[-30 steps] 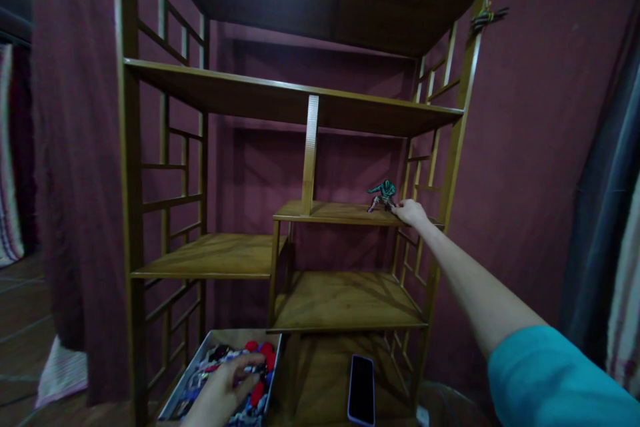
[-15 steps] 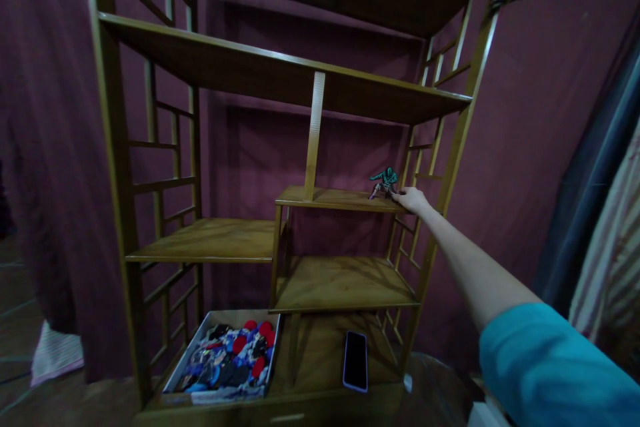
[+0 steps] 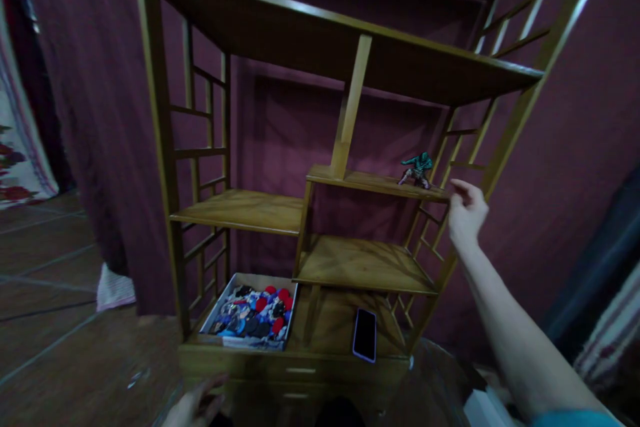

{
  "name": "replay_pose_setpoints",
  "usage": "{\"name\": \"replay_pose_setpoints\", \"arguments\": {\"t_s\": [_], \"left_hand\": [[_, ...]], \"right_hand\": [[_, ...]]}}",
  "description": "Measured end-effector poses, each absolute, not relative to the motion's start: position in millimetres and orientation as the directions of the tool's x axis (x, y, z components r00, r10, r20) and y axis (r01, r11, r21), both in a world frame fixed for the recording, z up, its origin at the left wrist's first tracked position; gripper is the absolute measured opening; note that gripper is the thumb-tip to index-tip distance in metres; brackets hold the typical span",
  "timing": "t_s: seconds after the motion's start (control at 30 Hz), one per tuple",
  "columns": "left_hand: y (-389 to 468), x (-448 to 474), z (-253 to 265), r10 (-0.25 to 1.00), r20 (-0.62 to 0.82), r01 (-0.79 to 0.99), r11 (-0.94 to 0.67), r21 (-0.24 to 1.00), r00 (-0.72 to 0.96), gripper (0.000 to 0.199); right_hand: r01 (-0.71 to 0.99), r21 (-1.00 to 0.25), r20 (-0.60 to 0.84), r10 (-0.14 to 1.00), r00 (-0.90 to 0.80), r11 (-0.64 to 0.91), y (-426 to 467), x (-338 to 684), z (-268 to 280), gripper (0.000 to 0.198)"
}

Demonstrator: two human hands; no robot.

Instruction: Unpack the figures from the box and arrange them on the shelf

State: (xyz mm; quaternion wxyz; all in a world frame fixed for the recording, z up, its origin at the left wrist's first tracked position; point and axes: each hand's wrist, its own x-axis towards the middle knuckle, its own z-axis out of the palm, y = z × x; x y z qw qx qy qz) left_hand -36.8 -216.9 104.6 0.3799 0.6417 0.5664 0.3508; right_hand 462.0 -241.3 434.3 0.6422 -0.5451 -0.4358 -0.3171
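Note:
A small action figure with a green top stands in a wide crouch, one arm stretched out, at the right end of the raised middle shelf. My right hand is just right of it, in front of the shelf's right post and apart from the figure. Its fingers are bent, with a gap between thumb and forefinger and nothing in them. At the bottom edge my left hand shows in part, slightly blurred, fingers apart and holding nothing that I can see. It is below the open box of mixed figure parts and red discs.
A phone with a purple edge lies on the unit's lowest board. The wooden shelf unit has lattice sides, a short upright divider and drawers below. Dark curtains hang at both sides. A white object is at lower right.
My right hand has let go of the figure and drawn back to the right. My left hand has come into view at the bottom. The view has shifted, showing the drawers.

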Motion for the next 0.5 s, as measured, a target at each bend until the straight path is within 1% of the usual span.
{"name": "replay_pose_setpoints", "arguments": {"t_s": [0.03,0.07,0.1,0.13,0.17,0.23,0.3,0.33,0.37,0.43,0.5], "left_hand": [[-218,-36,107,0.997,0.017,0.433,-0.05,0.9,0.08,0.031],[-217,-37,108,0.998,0.019,0.399,-0.043,0.916,0.062,0.033],[-215,-37,108,0.999,0.024,0.368,-0.031,0.929,0.025,0.035],[-210,-39,107,1.0,0.009,0.344,-0.006,0.939,-0.008,0.038],[-204,-40,105,0.999,-0.018,0.318,0.028,0.948,-0.033,0.04],[-188,-42,98,0.997,-0.051,0.256,0.066,0.964,-0.066,0.039],[-166,-43,90,0.994,-0.054,0.225,0.074,0.972,-0.095,0.033],[-154,-43,85,0.992,-0.061,0.228,0.084,0.97,-0.106,0.031],[-141,-42,80,0.991,-0.066,0.235,0.093,0.967,-0.121,0.029],[-116,-40,70,0.987,-0.059,0.272,0.098,0.957,-0.148,0.027],[-92,-39,61,0.978,-0.079,0.34,0.142,0.93,-0.191,0.027]], "right_hand": [[0.877,-0.416,0.905,0.017,0.425,0.24,-250,446,415,0.033],[0.861,-0.433,0.894,0.008,0.447,0.267,-259,429,392,0.03],[0.83,-0.476,0.874,0.052,0.483,0.291,-267,411,365,0.028],[0.787,-0.535,0.843,0.13,0.522,0.307,-275,392,334,0.026],[0.731,-0.608,0.794,0.239,0.559,0.311,-281,373,301,0.024],[0.6,-0.76,0.633,0.492,0.598,0.25,-291,335,231,0.02],[0.478,-0.86,0.435,0.746,0.504,0.178,-292,297,168,0.018],[0.432,-0.891,0.349,0.82,0.453,0.14,-290,280,142,0.017],[0.393,-0.912,0.289,0.862,0.417,0.117,-285,264,121,0.019],[0.339,-0.937,0.203,0.921,0.333,0.084,-271,238,91,0.019],[0.304,-0.95,0.147,0.957,0.252,0.066,-250,220,75,0.019]]}}
